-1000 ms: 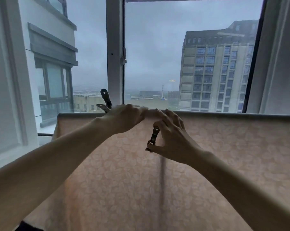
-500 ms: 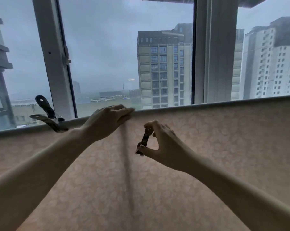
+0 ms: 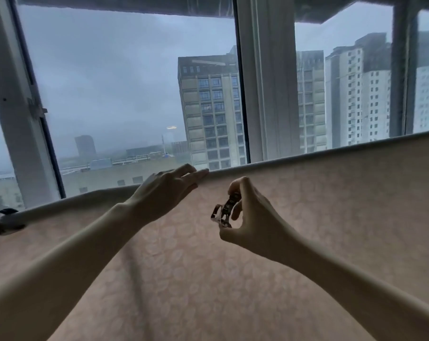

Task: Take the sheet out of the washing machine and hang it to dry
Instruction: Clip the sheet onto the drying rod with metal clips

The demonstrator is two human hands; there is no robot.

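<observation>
Now the left hand (image 3: 169, 188) lies flat, fingers spread, on the soft, limp sheet's (image 3: 307, 217) folded top edge, while the right hand (image 3: 248, 215) pinches a metal clip (image 3: 224, 212) ready to bite there.

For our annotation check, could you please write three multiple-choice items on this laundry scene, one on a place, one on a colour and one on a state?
1. Where does the left hand rest?
A. on the sheet's top edge
B. on the window glass
C. on the right wrist

2. What colour is the sheet?
A. dark blue
B. pale pink with a faint pattern
C. bright green

3. What is the right hand doing?
A. hanging empty
B. holding a metal clip
C. gripping the window frame

Answers:
1 A: its fingers lie along the draped edge.
2 B: the cloth looks pinkish.
3 B: the clip sits between thumb and fingers.
</observation>
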